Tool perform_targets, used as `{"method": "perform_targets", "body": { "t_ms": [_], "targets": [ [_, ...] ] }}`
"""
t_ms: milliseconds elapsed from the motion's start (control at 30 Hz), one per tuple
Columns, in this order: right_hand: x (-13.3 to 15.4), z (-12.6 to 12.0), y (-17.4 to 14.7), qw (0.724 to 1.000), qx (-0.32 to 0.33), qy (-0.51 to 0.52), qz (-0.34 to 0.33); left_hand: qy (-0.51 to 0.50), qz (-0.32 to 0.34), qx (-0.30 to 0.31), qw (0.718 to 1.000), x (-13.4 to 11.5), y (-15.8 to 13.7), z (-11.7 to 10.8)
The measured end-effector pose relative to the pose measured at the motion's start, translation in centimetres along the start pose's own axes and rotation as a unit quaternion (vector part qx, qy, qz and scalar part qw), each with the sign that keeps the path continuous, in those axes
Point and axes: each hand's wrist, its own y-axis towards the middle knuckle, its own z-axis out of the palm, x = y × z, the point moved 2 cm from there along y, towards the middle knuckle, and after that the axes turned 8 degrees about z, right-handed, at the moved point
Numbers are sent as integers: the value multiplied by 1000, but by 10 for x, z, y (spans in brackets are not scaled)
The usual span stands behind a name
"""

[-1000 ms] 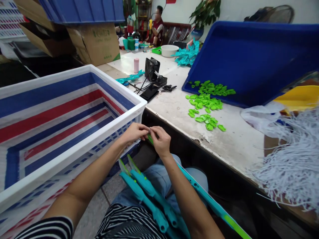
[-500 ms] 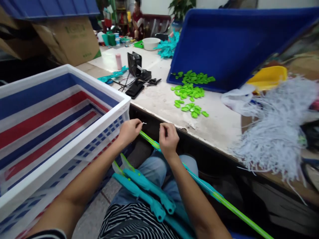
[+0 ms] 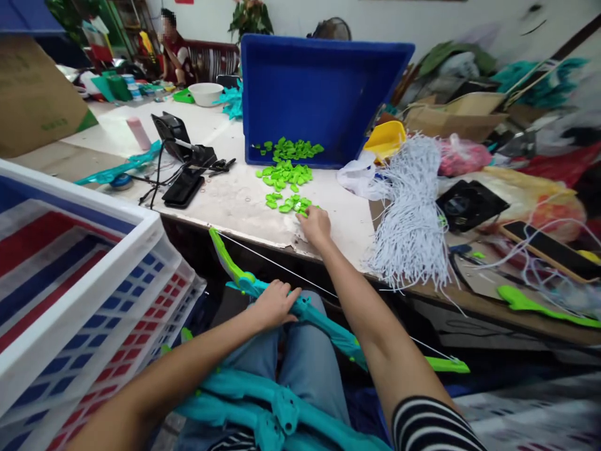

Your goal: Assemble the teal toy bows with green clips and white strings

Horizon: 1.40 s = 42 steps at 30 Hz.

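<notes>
My left hand (image 3: 273, 305) grips the teal middle of a toy bow (image 3: 323, 321) that lies across my lap; the bow has green tips and a thin white string stretched between them. My right hand (image 3: 315, 224) reaches onto the table (image 3: 235, 200) and touches the nearest of several small green plastic pieces (image 3: 285, 177); I cannot tell whether it holds one. More teal bows (image 3: 263, 407) lie stacked on my lap below.
A white crate (image 3: 70, 294) with a striped liner stands at my left. On the table are a tilted blue bin (image 3: 319, 94), a bundle of white strings (image 3: 413, 213), a black phone (image 3: 183, 188), a small fan and scissors. A person sits far back left.
My hands have parted from the bow's tip. The left hand dropped to the bow's middle, the right hand reached out to the green pieces. The view swung to the right.
</notes>
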Motion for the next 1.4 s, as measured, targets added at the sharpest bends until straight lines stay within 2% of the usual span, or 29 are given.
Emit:
{"method": "perform_targets", "body": {
  "t_ms": [67,167,300,433,600,767,867,1033,1133,1233,1333,1400],
  "targets": [
    [4,5,3,999,14,-15,30,-17,4,54,998,5,8,-1],
    [-7,3,-1,999,17,-3,44,-79,-13,90,993,12,4,-6],
    [-29,-6,-13,999,33,4,32,-163,-84,133,974,16,-9,-7],
    [-23,-11,-22,999,45,-10,21,-201,-96,163,961,12,-9,-7],
    [-3,-10,-16,996,43,-70,38,-202,-74,178,960,6,3,-8],
    [-12,-16,-4,992,97,-45,66,-222,-79,193,952,7,10,0],
    [-16,-20,0,992,93,-30,79,-240,-83,182,950,11,12,5],
    [-6,-18,8,991,97,-58,72,-261,-79,169,947,14,11,9],
    [-8,-22,13,992,99,-76,31,-268,-77,161,947,17,10,11],
    [-27,-34,11,988,90,-100,-75,-272,-72,159,946,19,10,13],
    [-53,-45,-2,958,142,-122,-218,-272,-68,174,944,22,12,15],
    [-67,-49,-15,942,177,-119,-258,-286,-61,188,938,24,14,16]
  ]
}}
